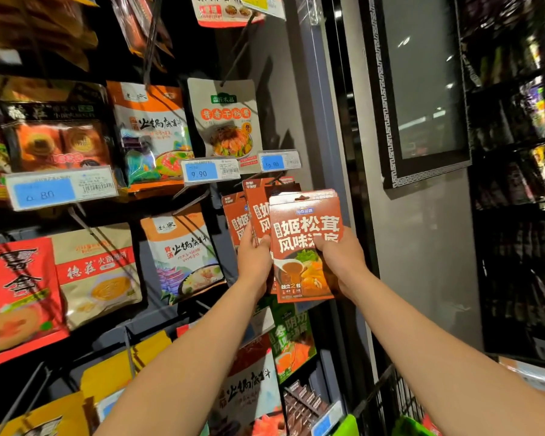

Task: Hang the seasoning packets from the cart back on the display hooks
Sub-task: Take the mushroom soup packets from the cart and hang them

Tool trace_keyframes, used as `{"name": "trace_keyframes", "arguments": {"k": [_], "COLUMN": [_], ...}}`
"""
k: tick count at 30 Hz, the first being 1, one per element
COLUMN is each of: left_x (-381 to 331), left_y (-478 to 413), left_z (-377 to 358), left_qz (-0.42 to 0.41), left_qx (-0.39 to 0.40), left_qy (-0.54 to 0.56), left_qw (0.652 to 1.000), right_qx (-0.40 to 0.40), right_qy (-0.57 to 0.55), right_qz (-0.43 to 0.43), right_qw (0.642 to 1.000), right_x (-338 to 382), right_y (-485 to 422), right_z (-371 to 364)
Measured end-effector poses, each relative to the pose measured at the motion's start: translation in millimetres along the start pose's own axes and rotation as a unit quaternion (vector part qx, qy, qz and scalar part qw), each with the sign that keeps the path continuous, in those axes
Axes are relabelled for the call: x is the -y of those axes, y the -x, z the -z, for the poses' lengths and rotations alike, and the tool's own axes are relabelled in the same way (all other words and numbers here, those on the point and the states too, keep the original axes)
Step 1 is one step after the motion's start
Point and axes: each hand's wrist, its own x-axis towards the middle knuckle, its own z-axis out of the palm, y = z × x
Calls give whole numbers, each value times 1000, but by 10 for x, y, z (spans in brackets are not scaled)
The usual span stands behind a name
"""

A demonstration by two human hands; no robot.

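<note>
Red-brown packet | right hand grips (front) | left hand steadies rear packets

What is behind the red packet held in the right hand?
Behind the front red packet, gripped by the right hand, hang more matching red packets, which the left hand holds. Their lower halves and the hook are covered.

cart mostly beyond bottom edge

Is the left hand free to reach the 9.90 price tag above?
Probably not yet: the left hand grips the brown packets hanging behind the front packet. The 9.90 tag sits unobstructed just above.
</note>
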Motion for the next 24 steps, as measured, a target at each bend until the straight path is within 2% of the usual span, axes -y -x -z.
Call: {"name": "trace_keyframes", "arguments": {"k": [10,12,14,16,18,22,24], "left_x": [179,224,275,278,242,188,201], "left_y": [-341,-362,-362,-280,-178,23,87], "left_z": [166,196,240,292,327,344,351], "left_qz": [22,-8,-60,-92,-92,-26,-3], "left_qx": [-30,-44,-95,-121,-84,32,47], "left_qy": [-98,-131,-192,-200,-141,-68,-30], "left_qw": [994,990,975,968,982,997,998], "right_qx": [-7,-1,13,31,47,43,39], "right_qy": [-66,-91,-109,-125,-146,-151,-140], "right_qz": [-25,-33,-34,-39,-50,-51,-49], "right_qw": [997,995,993,991,987,986,988], "right_x": [-178,-179,-167,-145,-138,-149,-178], "right_y": [-121,-120,-85,-28,22,110,138], "right_z": [-234,-254,-258,-256,-250,-228,-200]}}
